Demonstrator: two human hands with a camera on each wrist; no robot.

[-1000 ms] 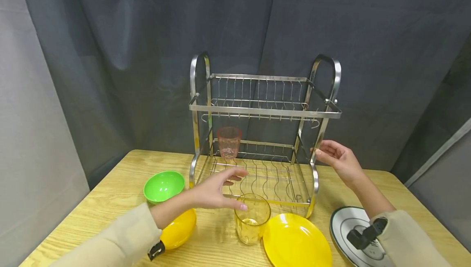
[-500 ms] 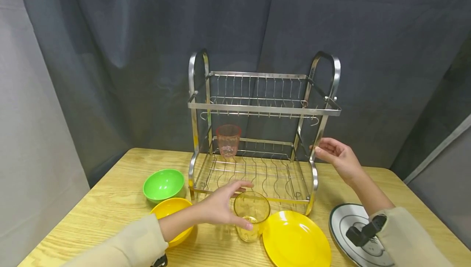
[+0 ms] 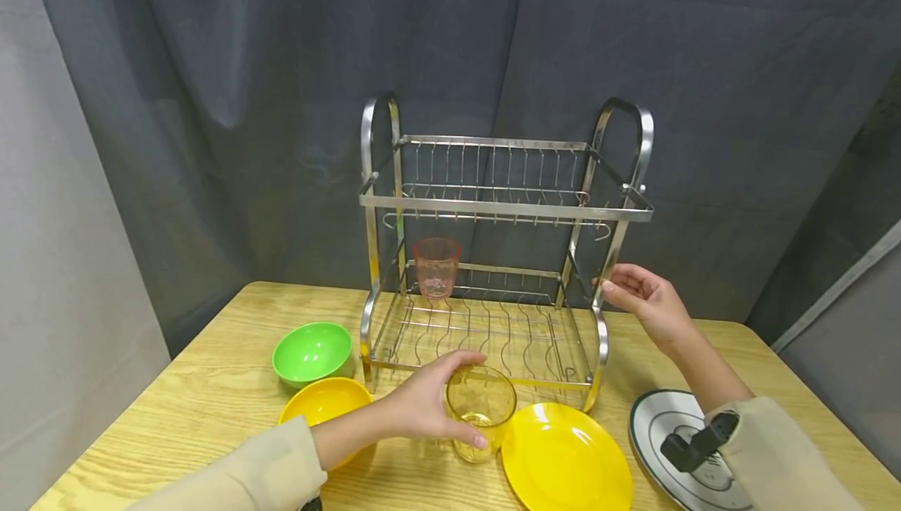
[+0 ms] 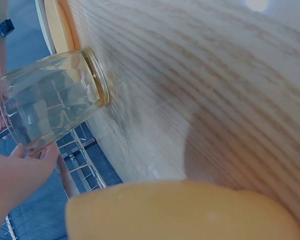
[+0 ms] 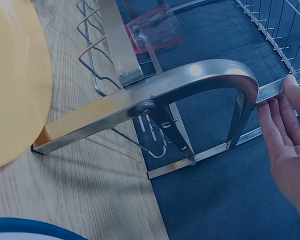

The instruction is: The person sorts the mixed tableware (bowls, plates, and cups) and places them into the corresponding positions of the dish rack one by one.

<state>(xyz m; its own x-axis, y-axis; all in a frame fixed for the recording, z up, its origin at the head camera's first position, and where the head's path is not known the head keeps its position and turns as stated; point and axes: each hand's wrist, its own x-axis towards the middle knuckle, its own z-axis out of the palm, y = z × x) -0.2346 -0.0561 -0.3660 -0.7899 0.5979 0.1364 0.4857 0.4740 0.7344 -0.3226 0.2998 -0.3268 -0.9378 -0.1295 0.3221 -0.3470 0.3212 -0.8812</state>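
Observation:
A clear yellow drinking glass (image 3: 482,409) stands upright on the table in front of the rack. My left hand (image 3: 431,401) holds it from the left near its rim, thumb on the near side and fingers on the far side. In the left wrist view, the glass (image 4: 55,97) still has its base on the wood. My right hand (image 3: 651,304) pinches the right front upright of the metal dish rack (image 3: 507,210), also plain in the right wrist view, where fingers (image 5: 275,122) lie against the bar. Inside the rack's lower tier, at the left, sits a pink glass (image 3: 437,268).
To the left on the table (image 3: 232,386) are a green bowl (image 3: 313,353) and a yellow bowl (image 3: 327,399), the latter partly behind my left forearm. A yellow plate (image 3: 566,460) lies right of the yellow glass. Under my right forearm is a white plate (image 3: 662,425) with a dark rim.
My left hand has come down and toward me, from above the yellow glass to around its upper part. The right hand stays on the rack's upright.

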